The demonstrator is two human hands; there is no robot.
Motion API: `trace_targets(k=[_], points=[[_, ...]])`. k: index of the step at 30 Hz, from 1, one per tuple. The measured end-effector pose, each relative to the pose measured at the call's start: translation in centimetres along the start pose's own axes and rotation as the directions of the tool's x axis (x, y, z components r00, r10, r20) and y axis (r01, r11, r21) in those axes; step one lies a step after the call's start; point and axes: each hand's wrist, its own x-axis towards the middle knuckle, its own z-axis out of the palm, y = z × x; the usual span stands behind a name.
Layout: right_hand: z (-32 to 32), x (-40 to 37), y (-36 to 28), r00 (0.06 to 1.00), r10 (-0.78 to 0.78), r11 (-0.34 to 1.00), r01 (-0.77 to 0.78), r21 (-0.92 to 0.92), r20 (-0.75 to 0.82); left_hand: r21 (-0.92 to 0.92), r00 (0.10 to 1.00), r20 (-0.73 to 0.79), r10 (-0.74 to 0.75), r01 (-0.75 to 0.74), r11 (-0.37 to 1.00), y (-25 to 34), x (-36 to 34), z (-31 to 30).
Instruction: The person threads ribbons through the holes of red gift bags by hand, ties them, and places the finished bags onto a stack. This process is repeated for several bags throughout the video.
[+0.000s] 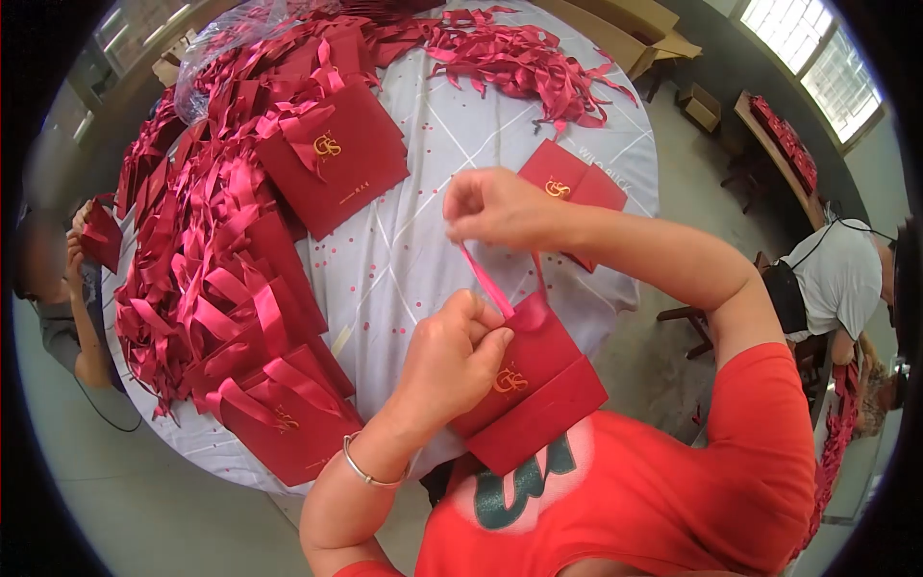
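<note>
A small red paper gift bag [538,385] with a gold logo is held near my chest, its folded bottom towards me. My left hand [452,356], with a bangle on its wrist, pinches the bag's upper edge between thumb and fingers. Above it, my right hand [500,207] has its fingers closed at the upper end of a pink ribbon [486,279] that runs down to the bag. The fingertips partly hide the ribbon's end. Just beyond my right forearm lie other red bags [601,188] on the cloth.
A big heap of ribboned red bags [231,212] covers the table's left side. Loose ribbons [538,72] lie at the back. The white tablecloth [385,269] is dotted with red specks. Another person [72,308] sits at left holding a red item; a person in white [841,274] is at right.
</note>
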Motion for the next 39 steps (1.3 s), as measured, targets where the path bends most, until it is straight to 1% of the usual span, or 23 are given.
trace_targets(k=[3, 6, 7, 9, 10, 11, 12, 14, 16, 18, 19, 21, 22, 23, 25, 27, 29, 30, 32, 34, 36, 37, 39], points=[[-0.4, 0.5, 0.5, 0.994, -0.068, 0.997, 0.071, 0.037, -0.083, -0.002, 1.0, 0.01, -0.023, 0.023, 1.0, -0.1, 0.1, 0.0], [-0.3, -2.3, -1.7, 0.996, -0.057, 0.958, 0.036, -0.283, -0.065, -0.009, 0.999, 0.003, -0.047, 0.047, 0.999, -0.4, 0.4, 0.0], [-0.5, -3.1, -1.2, 0.997, -0.055, 0.958, 0.035, -0.286, -0.061, 0.004, 0.999, -0.004, -0.05, 0.05, 0.999, -0.5, 0.4, 0.0], [-1.1, -4.8, 0.0, 0.906, -0.422, 0.804, 0.365, -0.47, -0.019, -0.008, 0.997, -0.009, -0.082, 0.082, 0.997, -0.8, 0.6, 0.0], [-1.7, -6.1, -1.1, 0.977, -0.208, 0.902, 0.213, -0.376, 0.053, -0.016, 0.993, -0.009, -0.114, 0.114, 0.993, -0.9, 0.6, 0.0], [-2.3, -7.6, -2.3, 0.99, 0.011, 0.955, 0.032, -0.295, 0.143, -0.021, 0.993, -0.014, -0.117, 0.116, 0.993, -1.0, 0.6, -0.1], [-2.4, -8.7, -1.4, 0.986, -0.044, 0.964, 0.084, -0.252, 0.161, 0.006, 0.996, 0.002, -0.092, 0.092, 0.996, -1.0, 0.6, -0.2], [-2.4, -10.6, -2.6, 0.982, 0.082, 0.929, -0.013, -0.371, 0.17, 0.025, 0.997, 0.017, -0.069, 0.069, 0.997, -1.1, 0.6, -0.2], [-2.5, -11.3, -2.2, 0.977, 0.095, 0.914, -0.01, -0.405, 0.191, 0.042, 0.994, 0.044, -0.099, 0.097, 0.994, -1.0, 0.7, -0.2], [-2.5, -12.2, -3.2, 0.989, -0.073, 0.862, 0.128, -0.49, 0.13, 0.063, 0.996, 0.039, -0.085, 0.083, 0.995, -1.3, 0.8, -0.1], [-2.6, -12.7, -3.9, 0.988, -0.073, 0.862, 0.13, -0.49, 0.134, 0.086, 0.997, 0.04, -0.069, 0.065, 0.994, -1.6, 0.8, 0.0], [-2.5, -13.6, -5.1, 0.997, -0.051, 0.966, 0.065, -0.252, 0.059, 0.078, 0.998, 0.018, -0.063, 0.061, 0.995, -2.0, 0.8, 0.3], [-1.9, -13.8, -5.2, 0.994, -0.11, 0.987, 0.11, -0.114, 0.002, 0.072, 0.999, 0.001, -0.055, 0.055, 0.996, -2.1, 0.8, 0.4], [-1.6, -14.0, -5.1, 0.994, -0.111, 0.987, 0.111, -0.116, 0.002, 0.071, 0.999, 0.0, -0.053, 0.053, 0.996, -2.0, 0.8, 0.4], [-1.2, -14.0, -4.8, 0.948, -0.306, 0.937, 0.316, -0.149, 0.086, 0.076, 0.994, 0.001, -0.11, 0.109, 0.991, -1.8, 0.9, 0.4], [-0.8, -14.3, -5.2, 0.943, -0.319, 0.931, 0.33, -0.155, 0.096, 0.079, 0.994, 0.001, -0.114, 0.113, 0.99, -1.9, 0.8, 0.5], [-0.7, -14.7, -5.9, 0.98, -0.149, 0.984, 0.16, -0.072, 0.133, 0.082, 0.993, -0.001, -0.119, 0.119, 0.989, -2.1, 0.8, 0.5], [-1.0, -14.9, -6.6, 0.979, -0.15, 0.984, 0.161, -0.073, 0.138, 0.085, 0.992, -0.006, -0.123, 0.123, 0.989, -2.2, 0.7, 0.6], [-2.0, -15.4, -7.8, 0.916, 0.188, 0.965, -0.24, 0.108, 0.353, 0.084, 0.992, -0.016, -0.124, 0.125, 0.989, -2.1, 0.7, 0.5], [-2.6, -15.5, -7.2, 0.904, 0.117, 0.978, -0.177, 0.111, 0.411, 0.105, 0.992, -0.008, -0.126, 0.126, 0.986, -1.8, 0.7, 0.4], [-2.8, -15.3, -5.9, 0.878, -0.262, 0.865, 0.03, 0.501, 0.4, 0.093, 0.996, -0.022, -0.087, 0.088, 0.992, -2.6, 0.7, 0.5], [-2.6, -15.5, -5.2, 0.883, -0.328, 0.751, 0.029, 0.659, 0.335, 0.087, 0.999, -0.03, -0.045, 0.048, 0.995, -2.8, 0.7, 0.6], [-1.8, -15.1, -4.2, 0.887, -0.424, 0.637, 0.149, 0.756, 0.182, 0.114, 0.998, -0.023, -0.065, 0.067, 0.991, -2.5, 0.7, 0.5]])
